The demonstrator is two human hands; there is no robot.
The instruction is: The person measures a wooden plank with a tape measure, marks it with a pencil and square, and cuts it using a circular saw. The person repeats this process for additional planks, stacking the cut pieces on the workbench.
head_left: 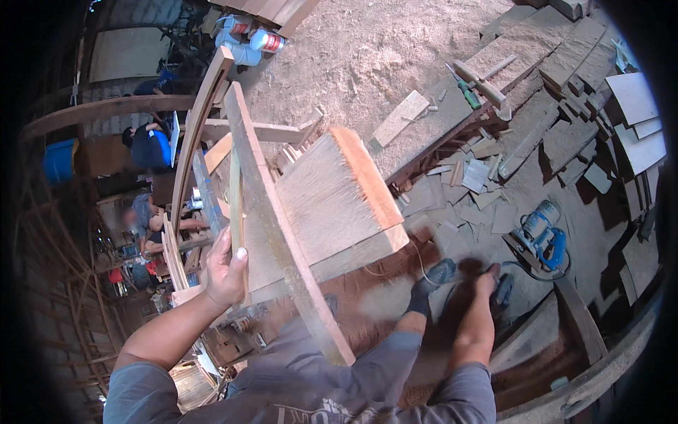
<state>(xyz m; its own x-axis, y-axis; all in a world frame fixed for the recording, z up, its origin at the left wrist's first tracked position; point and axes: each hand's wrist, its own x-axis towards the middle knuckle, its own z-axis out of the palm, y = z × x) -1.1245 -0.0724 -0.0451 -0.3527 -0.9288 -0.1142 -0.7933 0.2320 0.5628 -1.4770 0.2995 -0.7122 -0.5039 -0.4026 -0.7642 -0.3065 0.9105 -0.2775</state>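
Note:
My left hand [226,272] is closed round the lower part of a thin wooden strip [236,194], thumb on the near side. Just to its right, a long narrow wooden batten [272,205] slants across a thick wooden plank [321,201], whose far end is rough and orange-brown. My right hand [487,279] hangs low on the right, blurred and in shadow, so its fingers are unclear. Nearest to it is a blue corded power tool [542,239] on the ground.
A long timber [452,120] at the upper right bears a green-handled screwdriver [467,93] and a wooden mallet-like tool [484,86]. Wood offcuts [480,177] litter the ground. Paint-type buckets [244,49] stand at the far left. Other people [148,145] are off to the left.

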